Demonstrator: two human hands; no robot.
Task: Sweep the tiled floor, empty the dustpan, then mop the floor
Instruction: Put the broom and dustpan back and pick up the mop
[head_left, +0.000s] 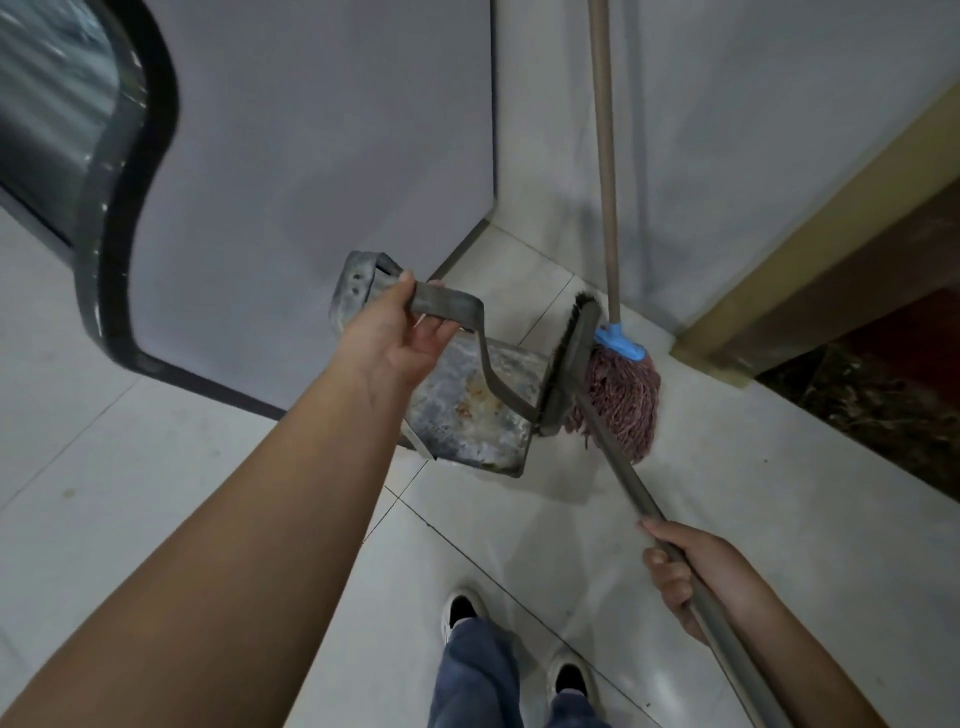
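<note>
My left hand (400, 332) grips the grey strap handle of a worn metal dustpan (478, 415), which sits tilted just above the pale tiled floor (519, 545). My right hand (685, 577) holds the grey pole of a broom (618, 457). Its dark brush head (574, 358) stands on edge against the dustpan's right side. Behind the brush, a mop with reddish strands (621, 400), a blue collar and a tan pole (605, 156) leans upright in the wall corner.
A grey cabinet or partition (311, 182) with a dark curved trim fills the upper left. A yellowish door frame (810, 249) and a dark doorway lie at the right. My two shoes (462, 613) stand on the tiles at the bottom centre.
</note>
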